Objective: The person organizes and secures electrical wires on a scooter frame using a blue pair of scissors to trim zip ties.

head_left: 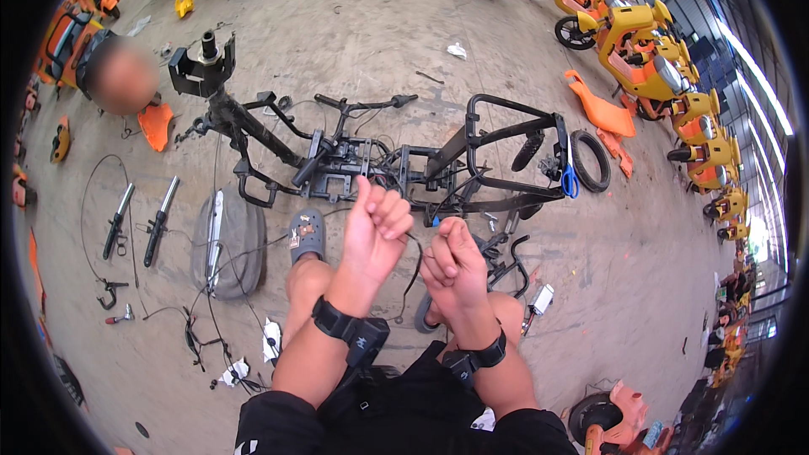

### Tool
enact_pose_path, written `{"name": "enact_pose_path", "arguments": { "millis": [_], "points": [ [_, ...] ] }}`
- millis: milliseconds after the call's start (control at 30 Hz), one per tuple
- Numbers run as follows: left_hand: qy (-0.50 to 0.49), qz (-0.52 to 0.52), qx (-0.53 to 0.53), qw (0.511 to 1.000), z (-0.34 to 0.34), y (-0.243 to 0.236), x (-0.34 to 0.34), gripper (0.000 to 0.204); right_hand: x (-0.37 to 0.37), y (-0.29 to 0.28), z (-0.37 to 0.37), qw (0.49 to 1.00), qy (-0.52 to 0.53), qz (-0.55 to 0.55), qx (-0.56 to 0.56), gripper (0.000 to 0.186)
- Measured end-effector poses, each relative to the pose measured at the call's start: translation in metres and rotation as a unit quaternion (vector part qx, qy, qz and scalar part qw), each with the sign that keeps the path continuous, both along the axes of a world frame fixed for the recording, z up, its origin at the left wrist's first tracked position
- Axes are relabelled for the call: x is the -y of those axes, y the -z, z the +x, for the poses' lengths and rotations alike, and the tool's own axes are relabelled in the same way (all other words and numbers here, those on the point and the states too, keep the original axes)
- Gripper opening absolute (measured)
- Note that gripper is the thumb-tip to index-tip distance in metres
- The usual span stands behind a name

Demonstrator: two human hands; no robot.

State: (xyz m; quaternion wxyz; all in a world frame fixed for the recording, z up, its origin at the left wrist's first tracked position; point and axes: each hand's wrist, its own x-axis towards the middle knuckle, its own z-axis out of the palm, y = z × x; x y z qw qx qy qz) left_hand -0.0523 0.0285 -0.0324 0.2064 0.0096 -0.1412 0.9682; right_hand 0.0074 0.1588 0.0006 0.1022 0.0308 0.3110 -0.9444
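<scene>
My left hand (375, 232) is raised before me with its fingers curled around part of a thin black cable (415, 274), which loops down between my hands. My right hand (455, 261), beside it, has its fingers pinched on the same cable, though what lies inside them is mostly hidden. Just beyond both hands lies a stripped black scooter frame (299, 156) with loose wiring. Blue-handled scissors (570, 181) rest at its right end, and a grey clog (307, 232) is on my left foot.
Two fork tubes (160, 223), a grey padded piece (227, 244), cables and a tire (590, 160) lie around me. Orange panels (598, 109) are on the right. Yellow scooters (636, 55) line the back and sides. Another person (118, 76) is at left.
</scene>
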Motion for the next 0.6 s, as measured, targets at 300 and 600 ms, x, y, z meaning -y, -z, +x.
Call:
{"name": "enact_pose_path", "arguments": {
  "millis": [300,600],
  "points": [
    [0.008,-0.158,0.052,0.986,0.013,-0.019,-0.001,0.037,-0.004,0.011,0.0,0.997,0.006,0.042,-0.057,0.024],
    [0.081,-0.558,-0.033,0.826,0.029,-0.009,-0.01,0.037,0.001,0.016,-0.004,0.991,0.042,0.114,-0.052,0.024]
  ]
}}
